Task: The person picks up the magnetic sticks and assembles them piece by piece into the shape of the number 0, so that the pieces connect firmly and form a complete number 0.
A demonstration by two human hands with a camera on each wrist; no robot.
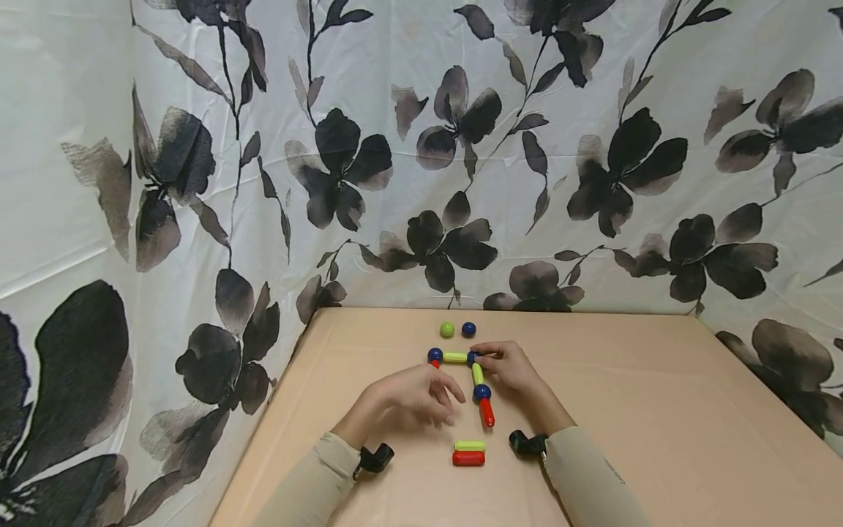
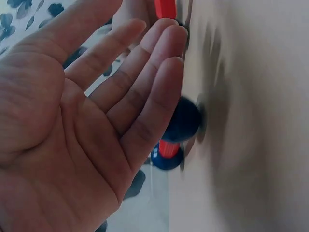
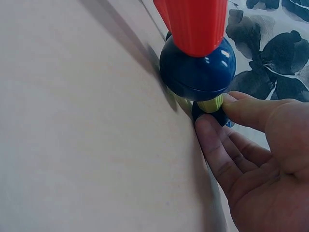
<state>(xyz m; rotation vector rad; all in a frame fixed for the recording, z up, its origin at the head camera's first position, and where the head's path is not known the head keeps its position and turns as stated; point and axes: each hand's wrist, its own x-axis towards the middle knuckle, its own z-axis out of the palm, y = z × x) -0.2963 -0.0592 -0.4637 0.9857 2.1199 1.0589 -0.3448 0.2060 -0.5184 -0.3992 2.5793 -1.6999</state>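
Note:
A linked chain of balls and rods lies on the table. In it a yellow-green rod [image 1: 454, 358] joins a left blue ball [image 1: 435, 356] to a corner blue ball [image 1: 473, 358]. Another yellow-green rod [image 1: 478, 374] leads from the corner to a nearer blue ball [image 1: 482, 393], which carries a red rod [image 1: 487, 414]. My right hand [image 1: 512, 367] pinches the corner ball [image 3: 221, 116] between thumb and fingers. Holding nothing, my left hand [image 1: 418, 395] hovers with loose fingers left of the chain. It partly hides a red rod [image 2: 169, 149] at the left ball.
A loose green ball [image 1: 447, 329] and a loose blue ball [image 1: 468, 329] sit beyond the chain. Nearer me, a yellow-green rod [image 1: 470, 445] and a red rod [image 1: 468, 459] lie side by side. A flowered cloth [image 1: 369, 66] hangs behind the table [image 1: 632, 395].

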